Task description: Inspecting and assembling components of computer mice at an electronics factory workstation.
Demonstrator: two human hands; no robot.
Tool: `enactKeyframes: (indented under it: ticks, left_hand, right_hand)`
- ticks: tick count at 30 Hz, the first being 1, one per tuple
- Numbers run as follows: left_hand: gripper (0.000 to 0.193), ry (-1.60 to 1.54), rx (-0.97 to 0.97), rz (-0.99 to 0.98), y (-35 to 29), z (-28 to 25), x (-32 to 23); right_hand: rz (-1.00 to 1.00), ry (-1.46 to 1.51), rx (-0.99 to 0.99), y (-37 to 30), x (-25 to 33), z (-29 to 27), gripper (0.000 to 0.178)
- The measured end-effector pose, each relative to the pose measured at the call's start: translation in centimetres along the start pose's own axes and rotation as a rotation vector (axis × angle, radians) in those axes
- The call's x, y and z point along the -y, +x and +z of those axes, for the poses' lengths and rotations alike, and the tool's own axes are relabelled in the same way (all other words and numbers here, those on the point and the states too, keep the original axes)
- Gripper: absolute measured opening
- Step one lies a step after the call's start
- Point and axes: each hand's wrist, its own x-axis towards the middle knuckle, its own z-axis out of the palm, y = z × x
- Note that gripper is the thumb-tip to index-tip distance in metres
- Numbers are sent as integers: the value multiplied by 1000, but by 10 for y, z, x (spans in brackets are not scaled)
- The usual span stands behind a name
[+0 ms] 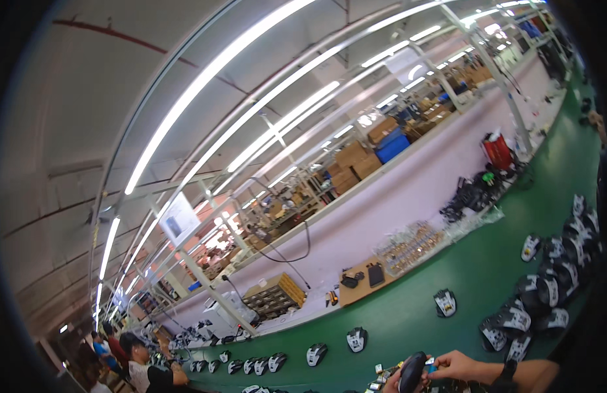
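At the lower edge, my left hand [392, 382] is wrapped round a dark, rounded computer mouse shell [414, 372] held on end. Close on its right, the fingers of my right hand [455, 365] are pinched together at a small blue-and-white piece [430, 365], too small to name surely. Whether that piece touches the shell I cannot tell. Small white and yellow parts with wires [380, 374] lie beside and below my hands. Beyond them on the green bench, a black-and-white mouse shell [357, 339] and another mouse shell [445, 303] stand apart.
A heap of mouse shells [542, 291] lies close on the right. More shells [257, 364] line the green bench [401, 321] leftward. Against the back stand a bag of small metal parts [411, 247], a cardboard sheet [357, 296] and black cables [470, 196]. Co-workers [136, 360] sit far left.
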Motion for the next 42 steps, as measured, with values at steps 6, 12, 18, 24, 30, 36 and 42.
enactKeyframes:
  ticks: [6, 12, 18, 24, 30, 36, 42]
  left_hand:
    - [58, 30, 276, 88, -7, 13, -6]
    - [54, 114, 212, 74, -20, 26, -15]
    - [67, 152, 440, 186, -12, 28, -11]
    - [71, 181, 458, 234, -15, 28, -12]
    - [70, 220, 480, 228, -17, 31, -13]
    - [71, 174, 611, 131, -10, 12, -11]
    - [81, 196, 405, 249, -12, 26, -19]
  right_hand:
    - [-19, -74, 50, 7, -5, 0, 25]
    - [50, -107, 32, 7, -3, 4, 18]
    - [26, 15, 94, 8, -9, -1, 16]
    - [82, -14, 98, 9, -16, -7, 16]
    - [27, 81, 110, 10, -17, -8, 14]
    - [130, 84, 142, 9, -27, -13, 14]
    - [57, 30, -41, 7, -2, -7, 13]
